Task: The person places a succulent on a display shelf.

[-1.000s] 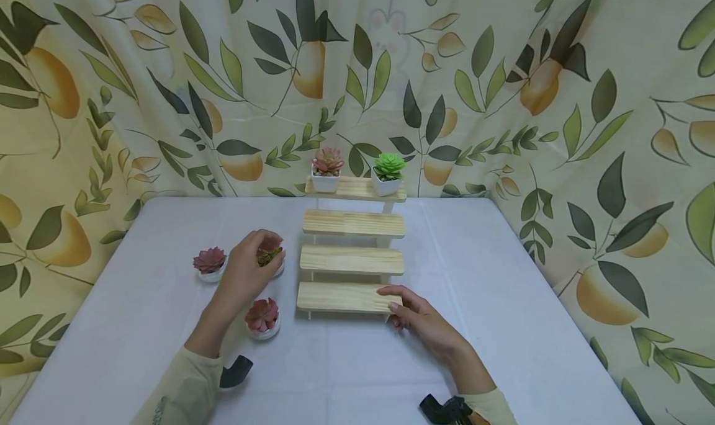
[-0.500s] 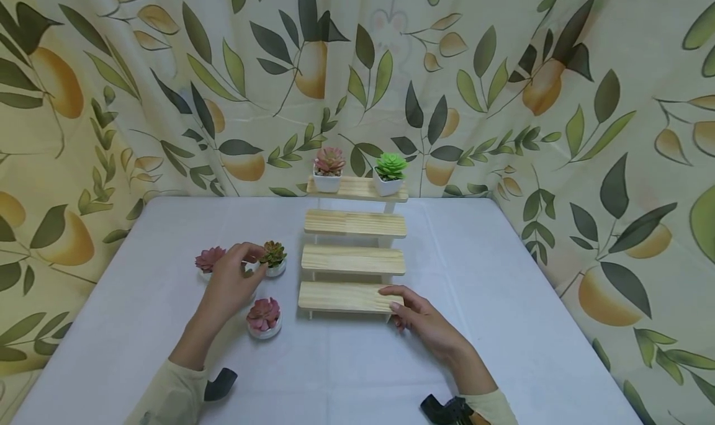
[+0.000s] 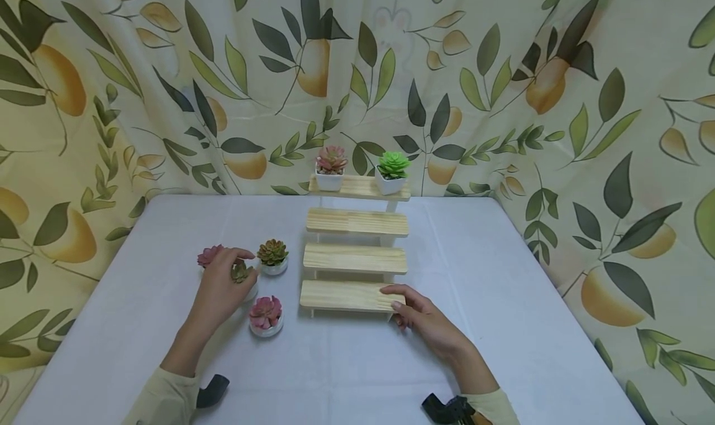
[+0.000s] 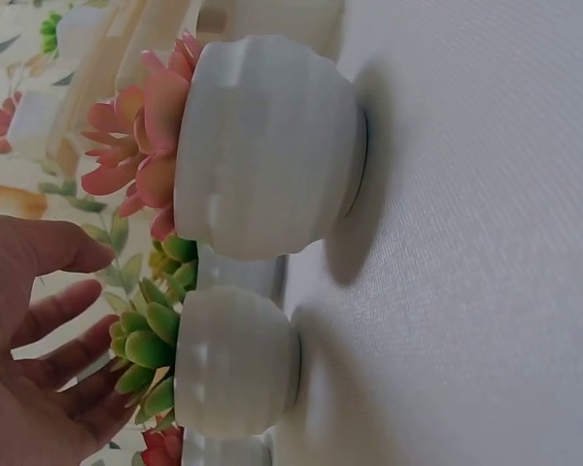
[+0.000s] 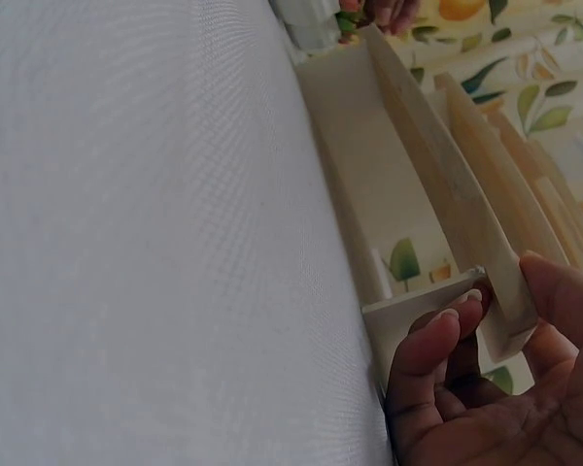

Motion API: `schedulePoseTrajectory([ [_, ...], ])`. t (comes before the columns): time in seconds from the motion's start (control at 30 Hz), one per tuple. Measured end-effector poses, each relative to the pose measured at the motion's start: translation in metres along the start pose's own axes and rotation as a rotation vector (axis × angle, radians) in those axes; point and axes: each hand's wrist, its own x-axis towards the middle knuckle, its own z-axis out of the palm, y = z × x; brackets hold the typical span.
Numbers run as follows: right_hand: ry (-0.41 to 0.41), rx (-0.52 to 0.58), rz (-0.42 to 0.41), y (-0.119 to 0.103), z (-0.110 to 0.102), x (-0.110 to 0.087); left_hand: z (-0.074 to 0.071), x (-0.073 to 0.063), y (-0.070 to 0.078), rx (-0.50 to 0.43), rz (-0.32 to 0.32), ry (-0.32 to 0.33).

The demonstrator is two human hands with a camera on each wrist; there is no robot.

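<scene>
My left hand hovers around a small green potted succulent, partly hidden by the fingers in the head view. In the left wrist view the fingers lie beside the leaves of the green succulent, thumb spread away from them, above its white pot. A pink succulent in a round white pot stands nearer the front. Behind the hand are a brownish-green succulent and a dark pink one, partly covered. My right hand grips the right end of the lowest board of a tiered wooden plant stand.
On the stand's top board sit a pink succulent and a bright green one in square white pots. A white cloth covers the table. A leaf-and-fruit patterned curtain surrounds its back and sides.
My left hand has moved left and toward the front, from the brownish-green succulent, now uncovered, to the green one. My right hand keeps its grip on the stand.
</scene>
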Motion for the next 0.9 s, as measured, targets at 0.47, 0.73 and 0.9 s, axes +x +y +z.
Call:
schedulePoseTrajectory([
  [0.47,0.013,-0.006,0.019,0.000,0.000,0.000,-0.002,-0.006,-0.010,0.015,-0.062,-0.034],
  [0.73,0.006,-0.010,0.008,0.002,-0.001,0.000,0.001,-0.007,-0.018,0.014,-0.082,-0.075],
  [0.9,0.006,-0.011,0.003,0.001,0.000,0.000,0.001,-0.008,-0.019,0.024,-0.111,-0.100],
])
